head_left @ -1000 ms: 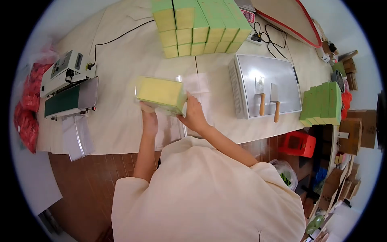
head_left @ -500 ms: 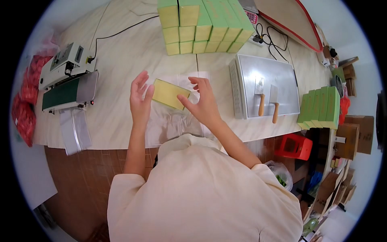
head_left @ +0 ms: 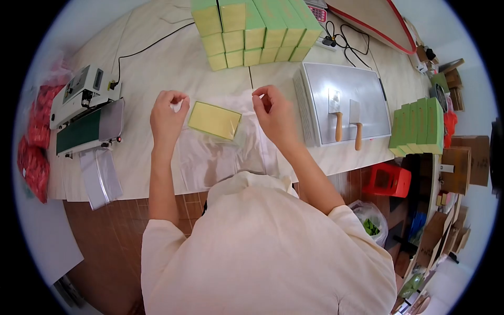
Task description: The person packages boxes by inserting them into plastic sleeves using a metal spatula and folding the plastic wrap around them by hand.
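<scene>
A yellow box with a green edge lies flat on the table, tilted slightly. Under and in front of it spreads a wrinkled sheet of clear plastic film. Left of the box my left hand is raised, thumb and fingers curled together in a pinch. On the other side my right hand pinches too, its fingertips apart from the box. Both hands are near the film's side edges; whether film is between the fingertips I cannot make out.
Green and yellow boxes are stacked at the back. A metal-topped machine bears two wooden-handled scrapers. More green boxes stand far right. A sealing machine and clear plastic sleeves are at left. A red stool stands below.
My hands have moved apart, away from the box, and their spread fingers have closed into pinches. My right thumb no longer overlaps the box. The whole view has shifted slightly.
</scene>
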Tool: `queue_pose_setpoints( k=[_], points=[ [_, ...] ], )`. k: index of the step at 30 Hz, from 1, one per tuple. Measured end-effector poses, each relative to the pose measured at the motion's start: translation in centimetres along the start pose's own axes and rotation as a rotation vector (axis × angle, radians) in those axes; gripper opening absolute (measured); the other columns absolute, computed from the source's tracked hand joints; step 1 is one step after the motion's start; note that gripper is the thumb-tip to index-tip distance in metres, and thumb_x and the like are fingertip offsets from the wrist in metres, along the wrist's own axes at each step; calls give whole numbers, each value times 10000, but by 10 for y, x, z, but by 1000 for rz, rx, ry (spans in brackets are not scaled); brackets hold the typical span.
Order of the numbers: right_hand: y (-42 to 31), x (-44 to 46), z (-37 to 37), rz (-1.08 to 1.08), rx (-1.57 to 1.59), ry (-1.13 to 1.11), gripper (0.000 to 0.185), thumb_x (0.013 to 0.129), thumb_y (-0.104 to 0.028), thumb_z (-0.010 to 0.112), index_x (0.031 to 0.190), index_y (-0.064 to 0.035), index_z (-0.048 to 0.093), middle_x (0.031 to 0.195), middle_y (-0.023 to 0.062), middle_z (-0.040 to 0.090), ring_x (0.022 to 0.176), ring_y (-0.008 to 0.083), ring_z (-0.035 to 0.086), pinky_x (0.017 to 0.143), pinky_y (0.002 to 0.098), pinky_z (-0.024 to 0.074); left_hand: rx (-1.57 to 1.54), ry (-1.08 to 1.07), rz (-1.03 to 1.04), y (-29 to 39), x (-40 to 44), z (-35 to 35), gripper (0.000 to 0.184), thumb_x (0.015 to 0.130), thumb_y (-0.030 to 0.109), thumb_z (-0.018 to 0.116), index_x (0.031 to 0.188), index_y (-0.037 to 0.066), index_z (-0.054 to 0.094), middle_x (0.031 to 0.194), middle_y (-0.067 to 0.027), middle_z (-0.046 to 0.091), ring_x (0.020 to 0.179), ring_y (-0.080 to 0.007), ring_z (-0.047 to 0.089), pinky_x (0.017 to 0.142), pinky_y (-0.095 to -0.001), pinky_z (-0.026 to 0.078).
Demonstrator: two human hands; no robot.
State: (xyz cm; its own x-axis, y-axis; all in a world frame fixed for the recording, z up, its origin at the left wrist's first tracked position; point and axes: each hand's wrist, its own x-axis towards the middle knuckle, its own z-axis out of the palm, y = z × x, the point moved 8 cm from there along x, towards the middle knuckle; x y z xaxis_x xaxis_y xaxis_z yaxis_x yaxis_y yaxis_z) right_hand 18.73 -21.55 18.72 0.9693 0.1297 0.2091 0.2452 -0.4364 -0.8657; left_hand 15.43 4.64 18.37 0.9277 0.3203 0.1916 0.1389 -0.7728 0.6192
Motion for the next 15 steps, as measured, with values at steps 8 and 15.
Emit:
queue_pose_setpoints(
  k=[8,15],
  points=[
    [3,-16,32,31,-81,-194,187,855,-189,678,954,-57,590,598,61,594,562,247,608,541,371,465,39,-247,658,82,-5,39,153,787,121,725,929,81,683,1096,-28,659,1174,-253,531,1056,-444,366],
    [5,-20,22,34,194,-141,103,851,-75,649,917,-37,580,637,87,608,569,241,607,561,333,479,-5,-398,653,101,-4,51,90,814,135,710,848,67,662,933,-55,668,957,-253,617,932,-411,437]
  ],
)
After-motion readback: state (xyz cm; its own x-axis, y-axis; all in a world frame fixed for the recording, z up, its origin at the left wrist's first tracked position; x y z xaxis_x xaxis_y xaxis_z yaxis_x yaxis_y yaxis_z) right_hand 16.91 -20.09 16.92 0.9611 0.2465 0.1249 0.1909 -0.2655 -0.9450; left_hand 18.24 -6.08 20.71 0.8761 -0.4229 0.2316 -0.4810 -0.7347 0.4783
